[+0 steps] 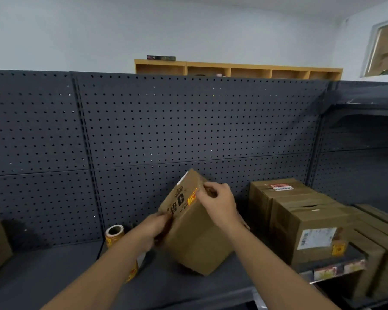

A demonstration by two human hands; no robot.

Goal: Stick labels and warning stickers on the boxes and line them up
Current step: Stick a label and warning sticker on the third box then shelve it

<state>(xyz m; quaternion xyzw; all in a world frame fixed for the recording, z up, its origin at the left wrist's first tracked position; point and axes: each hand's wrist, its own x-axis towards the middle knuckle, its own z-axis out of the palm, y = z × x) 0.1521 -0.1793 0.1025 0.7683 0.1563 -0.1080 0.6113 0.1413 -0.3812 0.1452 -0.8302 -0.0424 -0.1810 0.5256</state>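
Head view: tilted cardboard box (195, 233) near the shelf's (61, 276) middle, one corner down. Left hand (154, 229) curled round its left edge. Right hand (218, 201) pinching a yellow warning sticker (192, 198) on its top face. Sticker roll (114, 236) at the back edge. Labelled boxes (309, 229) lined up at the right end.

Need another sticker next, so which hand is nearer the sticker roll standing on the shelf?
Left. The left hand grips the tilted cardboard box just right of the sticker roll; the right hand is farther right.
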